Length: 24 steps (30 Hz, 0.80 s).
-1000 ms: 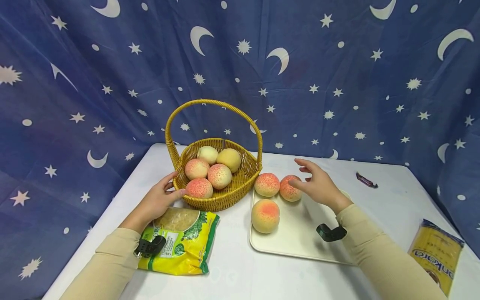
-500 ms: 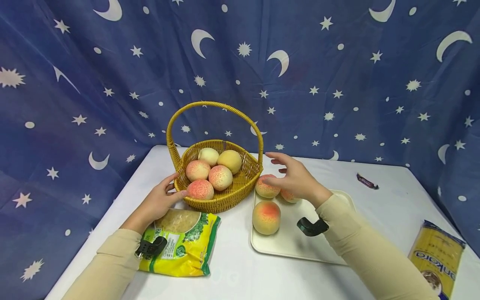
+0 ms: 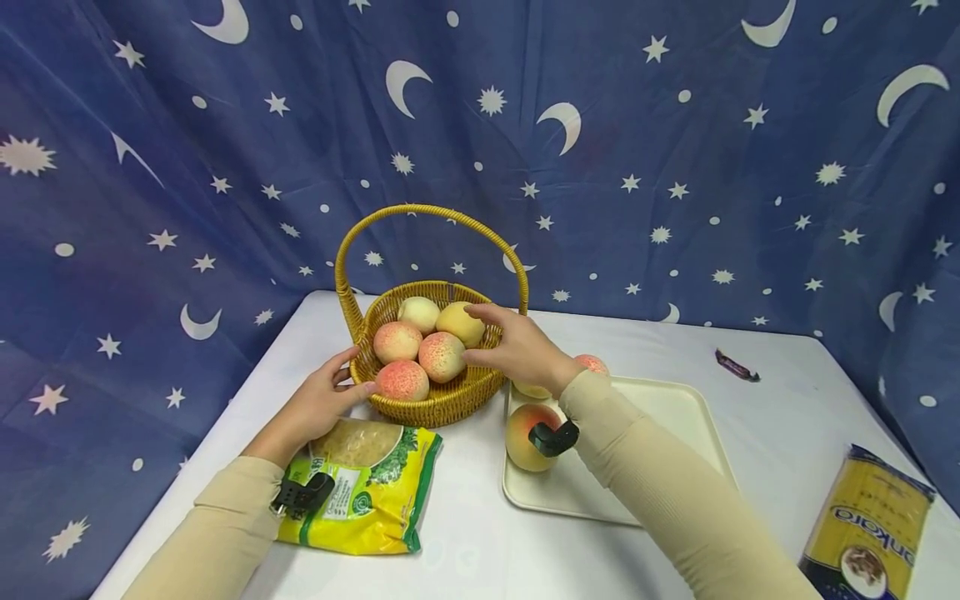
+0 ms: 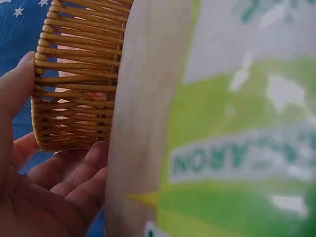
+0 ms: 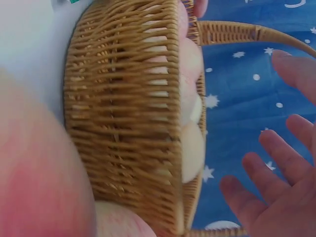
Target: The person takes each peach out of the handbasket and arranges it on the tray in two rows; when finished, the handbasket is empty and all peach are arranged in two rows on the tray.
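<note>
A yellow wicker basket [image 3: 450, 406] with a tall hoop handle holds several peaches [image 3: 402, 381], some blushed red, others pale yellow. My left hand [image 3: 318, 408] grips its left side. In the left wrist view, the thumb lies at the rim and the fingers [image 4: 84, 170] reach along the woven wall. Over the basket's right rim, my right hand [image 3: 521, 346] is spread near a yellow peach [image 3: 459, 323], with nothing in its grasp. Beyond that rim, on a cream tray [image 3: 675, 408], sits a large peach [image 3: 525, 437]; two more are partly hidden behind my right hand and wrist.
Beneath my left wrist lies a yellow and green food bag [image 3: 375, 492], in front of the basket. A small wrapped candy [image 3: 737, 367] lies at the back right, and a yellow ankara packet [image 3: 866, 533] at the front right. A blue starry curtain [image 3: 637, 150] closes off the back.
My right hand has moved left from above the tray's peaches to the basket's right rim, staying empty. My left hand keeps its place on the basket.
</note>
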Motion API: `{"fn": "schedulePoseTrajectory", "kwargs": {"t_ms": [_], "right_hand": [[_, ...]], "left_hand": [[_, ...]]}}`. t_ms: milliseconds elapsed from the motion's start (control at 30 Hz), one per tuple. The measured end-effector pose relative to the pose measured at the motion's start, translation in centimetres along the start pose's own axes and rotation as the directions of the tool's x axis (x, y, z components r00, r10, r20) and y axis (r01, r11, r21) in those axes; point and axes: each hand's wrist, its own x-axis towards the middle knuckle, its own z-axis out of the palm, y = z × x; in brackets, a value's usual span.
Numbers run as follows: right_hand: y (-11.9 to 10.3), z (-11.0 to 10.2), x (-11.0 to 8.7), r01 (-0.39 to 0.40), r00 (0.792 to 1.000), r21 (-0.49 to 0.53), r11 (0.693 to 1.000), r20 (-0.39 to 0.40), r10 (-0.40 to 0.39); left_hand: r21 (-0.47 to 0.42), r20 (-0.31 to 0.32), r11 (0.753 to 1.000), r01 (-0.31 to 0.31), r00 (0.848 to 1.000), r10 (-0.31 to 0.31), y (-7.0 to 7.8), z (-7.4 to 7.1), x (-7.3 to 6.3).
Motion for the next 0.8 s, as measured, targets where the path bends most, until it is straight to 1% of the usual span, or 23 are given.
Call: {"fn": "schedulePoseTrajectory", "kwargs": {"t_ms": [167,467,700,800], "right_hand": [[0.2,1.4,1.4,-0.018,1.0,0.005,1.0,0.022,0.018],[0.6,3.6,2.7,-0.073,0.994,0.025,0.997,0.082,0.071],[0.8,4.1,3.1,-0.088,0.991,-0.02,0.996,0.094,0.09],[1.0,4.4,3.2,-0.076,0.991,-0.069,0.995,0.102,0.083]], "left_hand": [[-0.003,0.002,1.0,0.001,1.0,-0.001,-0.1,0.0,0.0],[-0.004,-0.002,1.0,-0.007,1.0,0.007,0.0,-0.2,0.1],[-0.012,-0.001,1.0,-0.015,1.0,0.015,-0.1,-0.1,0.1],[-0.015,0.0,1.0,-0.014,1.0,0.014,-0.2,0.0,0.1]]}}
